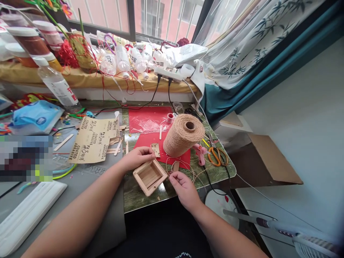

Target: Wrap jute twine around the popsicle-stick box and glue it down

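Left hand [141, 156]: closed on the far edge of a small wooden box [151, 173], gripping it with the open side tilted toward the viewer. The box is held above the front of the green counter [138, 202]. Right hand [183, 188]: thumb and forefinger pinched together just beside the box's right corner; what lies between the fingertips is too small to tell. Loose twine strands [194, 175] loop close to this hand. A large twine cone [182, 136] stands behind, partly over a red sheet [142, 139]. Orange-handled scissors [218, 157] lie to its right, near a pink glue gun [201, 154]. A sandpaper sheet [94, 139] lies at left
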Demonstrator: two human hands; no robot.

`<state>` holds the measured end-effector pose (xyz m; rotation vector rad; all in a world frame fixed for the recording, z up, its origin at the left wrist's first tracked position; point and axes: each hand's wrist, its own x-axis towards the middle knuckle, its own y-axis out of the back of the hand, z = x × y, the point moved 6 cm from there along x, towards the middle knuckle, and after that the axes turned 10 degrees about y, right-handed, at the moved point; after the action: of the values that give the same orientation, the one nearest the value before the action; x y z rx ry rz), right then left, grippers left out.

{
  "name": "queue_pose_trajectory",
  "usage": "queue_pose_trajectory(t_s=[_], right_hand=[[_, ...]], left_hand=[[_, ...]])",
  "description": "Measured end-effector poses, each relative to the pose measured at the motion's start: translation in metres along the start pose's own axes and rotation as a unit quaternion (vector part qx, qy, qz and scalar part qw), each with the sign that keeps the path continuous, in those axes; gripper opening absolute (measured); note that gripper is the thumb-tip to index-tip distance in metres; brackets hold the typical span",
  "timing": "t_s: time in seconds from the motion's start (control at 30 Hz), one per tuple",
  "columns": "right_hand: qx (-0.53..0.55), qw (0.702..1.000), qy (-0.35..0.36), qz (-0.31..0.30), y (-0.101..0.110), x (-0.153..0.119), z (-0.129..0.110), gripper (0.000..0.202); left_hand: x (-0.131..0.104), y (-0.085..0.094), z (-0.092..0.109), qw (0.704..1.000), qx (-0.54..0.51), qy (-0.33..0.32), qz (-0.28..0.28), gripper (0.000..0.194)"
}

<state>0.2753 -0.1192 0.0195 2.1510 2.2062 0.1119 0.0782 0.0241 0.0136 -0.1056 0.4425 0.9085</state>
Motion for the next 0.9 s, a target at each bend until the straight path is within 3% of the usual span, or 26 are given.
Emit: queue_pose_trajectory(t_s=[0.13,0.33,0.53,0.67,0.9], right_hand=[[0.043,0.999,-0.011,0.001,-0.005,0.0,0.008,0.031],[0.067,0.997,-0.035,0.001,-0.009,-0.003,0.014,0.035],[0.054,0.998,-0.009,0.032,-0.001,-0.009,0.001,0.029],[0.02,1.0,0.012,0.01,-0.004,-0.009,-0.007,0.03],[0.012,1.0,-0.005,0.006,-0.008,-0.006,0.008,0.033]], left_hand=[[0.001,-0.001,0.0,0.999,-0.01,-0.02,-0.029,0.026],[-0.006,-0.003,0.01,0.999,0.001,-0.038,-0.02,0.022],[-0.014,-0.004,0.02,0.997,0.032,-0.068,0.005,0.021],[-0.016,0.0,0.019,0.993,0.073,-0.091,-0.006,0.02],[-0.007,0.002,0.01,0.997,0.033,-0.064,-0.016,0.023]])
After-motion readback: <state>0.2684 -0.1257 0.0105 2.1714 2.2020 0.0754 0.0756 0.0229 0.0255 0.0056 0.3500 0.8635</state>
